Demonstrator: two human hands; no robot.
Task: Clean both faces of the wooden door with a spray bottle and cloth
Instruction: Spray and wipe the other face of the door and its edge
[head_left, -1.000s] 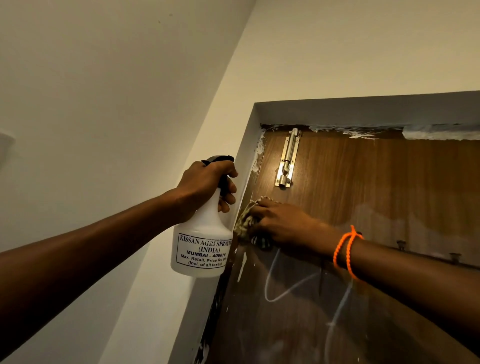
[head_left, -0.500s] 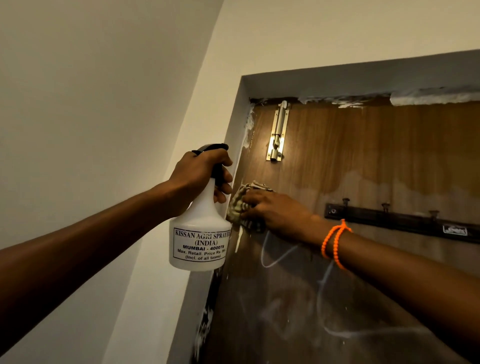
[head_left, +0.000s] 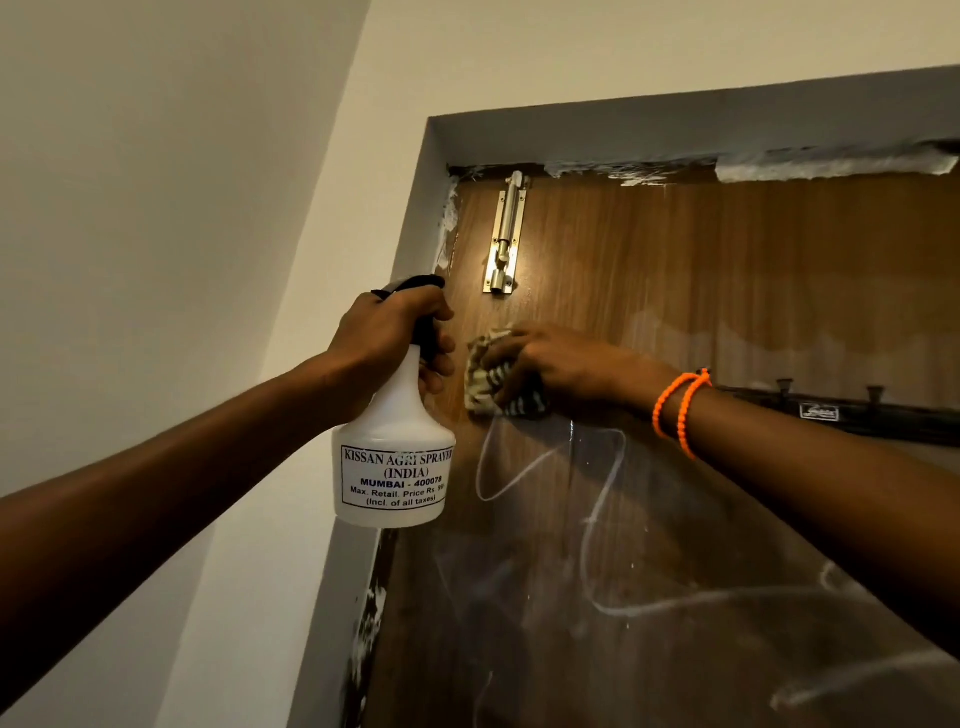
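The wooden door (head_left: 675, 291) fills the right of the view, with white scribbled lines and wet smears on its lower face. My left hand (head_left: 395, 332) grips the neck and black trigger of a white spray bottle (head_left: 395, 457) held up beside the door's left edge. My right hand (head_left: 550, 364), an orange bead band on its wrist, presses a striped cloth (head_left: 485, 382) against the door just below a brass bolt latch (head_left: 505, 236). Part of the cloth is hidden under the fingers.
A grey door frame (head_left: 623, 124) runs along the top and left, with flaking white paint at its inner edge. A dark hook rail (head_left: 852, 415) is fixed to the door to the right of my wrist. Plain cream walls (head_left: 156, 208) stand at the left.
The view has shifted, so door and latch sit differently in frame. My right hand with the cloth stays on the door below the latch. The bottle remains held up beside it.
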